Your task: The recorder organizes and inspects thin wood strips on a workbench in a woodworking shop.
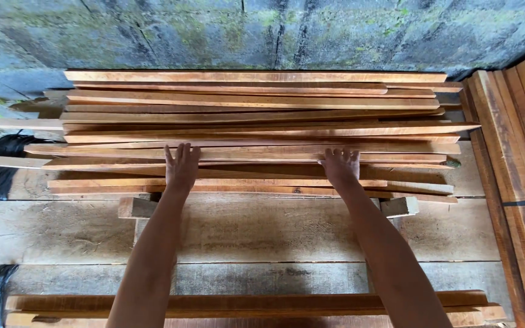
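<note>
- A loose pile of long, thin, reddish-brown wooden slats (256, 115) was seen lying on a base of broad, grey, weathered planks (244, 234), with the long axes of the slats running from nine o'clock to three o'clock across the view.
- The left hand (181, 165) was laid flat, fingers spread and pointing to twelve o'clock, on the nearest slats of the pile; nothing was clasped by it.
- The right hand (340, 165) was pressed on the same slats further toward three o'clock, fingers curled slightly over an edge; whether a slat was actually gripped could not be told.
- The slats were thus met crosswise by both hands, neither being nearer than the other, and the rest of the pile lay beyond the fingertips toward twelve o'clock.
- A second bundle of similar slats (244, 302) was placed at six o'clock, under the forearms.
- Stacked orange-brown boards (521, 182) were found at three o'clock, and a mossy grey block wall (262, 30) at twelve o'clock.
</note>
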